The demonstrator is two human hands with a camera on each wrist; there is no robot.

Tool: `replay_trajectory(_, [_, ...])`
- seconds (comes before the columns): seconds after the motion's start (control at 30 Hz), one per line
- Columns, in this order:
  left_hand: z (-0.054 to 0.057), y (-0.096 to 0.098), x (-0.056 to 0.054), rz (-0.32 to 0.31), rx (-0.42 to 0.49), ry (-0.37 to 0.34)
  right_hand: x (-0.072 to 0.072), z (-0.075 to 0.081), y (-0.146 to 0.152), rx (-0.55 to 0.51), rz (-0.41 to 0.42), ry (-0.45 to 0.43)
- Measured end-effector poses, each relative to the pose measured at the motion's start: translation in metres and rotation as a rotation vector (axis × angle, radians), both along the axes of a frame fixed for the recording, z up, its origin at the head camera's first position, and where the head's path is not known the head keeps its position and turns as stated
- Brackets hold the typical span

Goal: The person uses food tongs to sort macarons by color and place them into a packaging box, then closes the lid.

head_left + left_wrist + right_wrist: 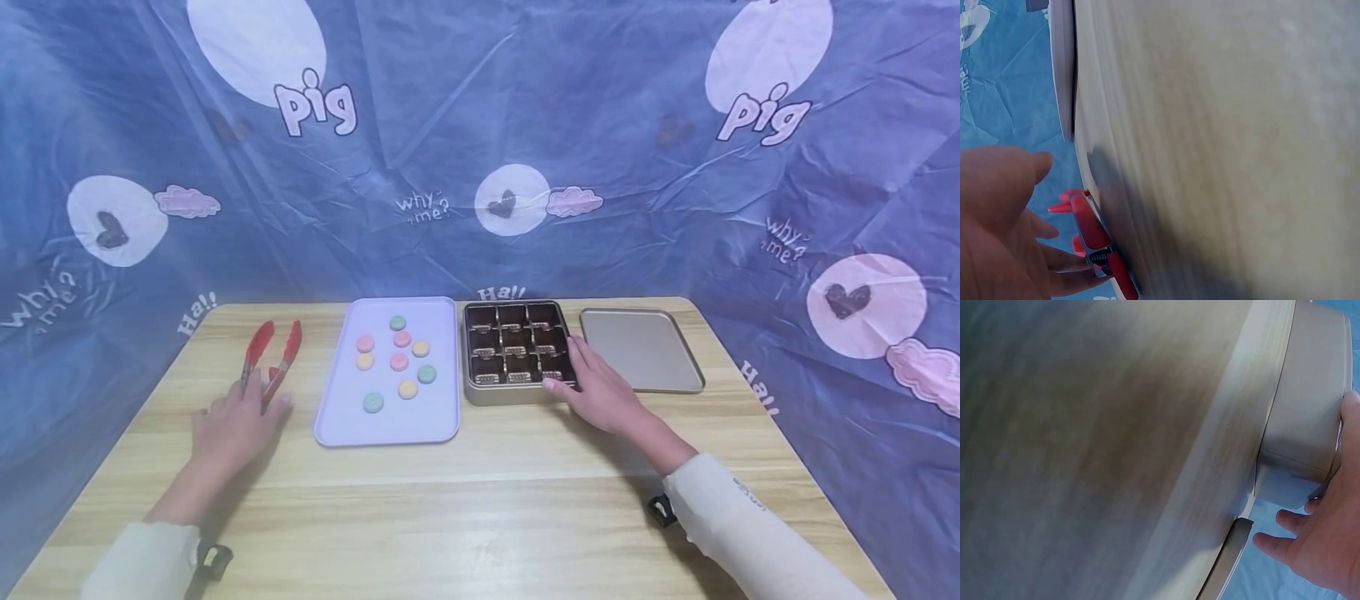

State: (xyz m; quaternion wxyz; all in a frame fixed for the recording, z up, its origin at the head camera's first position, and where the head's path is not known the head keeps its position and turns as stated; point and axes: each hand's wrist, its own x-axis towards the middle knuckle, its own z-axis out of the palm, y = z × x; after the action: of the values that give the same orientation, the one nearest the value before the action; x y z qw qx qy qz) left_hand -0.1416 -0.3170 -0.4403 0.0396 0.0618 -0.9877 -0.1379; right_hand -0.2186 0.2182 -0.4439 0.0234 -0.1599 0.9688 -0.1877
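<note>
Red-tipped tongs (292, 345) lie under the relaxed, empty left hand (236, 423), nine o'clock of the smooth tray (337, 419); the outspread right hand (603, 396) touches the square box (504, 395).

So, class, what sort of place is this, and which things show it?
Probably a staged tabletop set-up: printed blue cloth hangs behind and beside a wooden table, where tongs, a lilac tray of coloured discs and a sectioned box sit side by side.

Before you: tongs (291, 346), shiny metal and smooth red plastic-looking parts; tin (510, 395) and lid (641, 350), satin metal; divided insert (514, 340), glossy plastic; tray (420, 423), smooth plastic; tabletop (495, 517), wood-grained; backdrop (420, 100), creased cloth-like sheet.
</note>
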Motion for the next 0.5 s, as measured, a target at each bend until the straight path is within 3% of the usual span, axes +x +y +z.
replay_trajectory(0.23, [0.001, -0.005, 0.001, 0.007, 0.021, -0.052, 0.001, 0.0, 0.0, -0.003, -0.006, -0.002])
replay_trajectory(0.5, [-0.003, -0.011, -0.001, -0.003, 0.005, -0.058, 0.003, -0.001, -0.001, -0.036, -0.021, -0.05])
